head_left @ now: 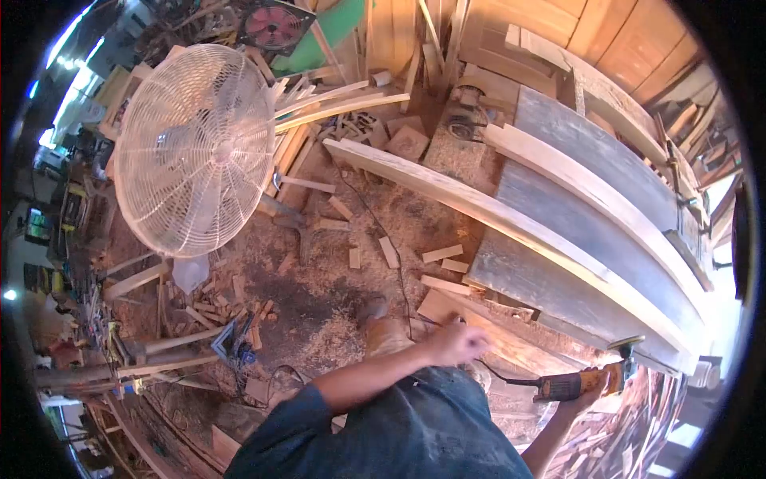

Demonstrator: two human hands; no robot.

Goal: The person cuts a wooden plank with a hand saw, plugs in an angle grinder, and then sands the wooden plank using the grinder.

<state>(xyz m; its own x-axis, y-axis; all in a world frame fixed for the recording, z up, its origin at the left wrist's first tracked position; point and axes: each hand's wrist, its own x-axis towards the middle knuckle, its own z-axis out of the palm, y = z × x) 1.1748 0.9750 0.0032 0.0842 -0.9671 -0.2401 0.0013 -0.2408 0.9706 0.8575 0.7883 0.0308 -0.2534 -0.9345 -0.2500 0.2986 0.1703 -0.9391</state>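
Note:
My right hand (592, 389) is closed around the body of a yellow and black angle grinder (562, 387) at the lower right. The grinder's round disc (626, 342) points toward the edge of the workbench (523, 263). From the tool's rear, a black power cord (511, 378) runs left toward my left hand (459, 343). That hand is held in front of my body, above a wooden board (511, 331). Its fingers are blurred, and whether they touch the cord cannot be made out. Two long curved wooden pieces, one nearer (511, 215) and one farther (590, 180), lie across the bench.
A large caged fan (199, 152) stands at the left. Offcuts (389, 252) and sawdust cover the floor, where a cord (375, 215) also trails. Another power tool (464, 120) rests at the bench's far end. Stacked wood strips (343, 108) lie behind the fan.

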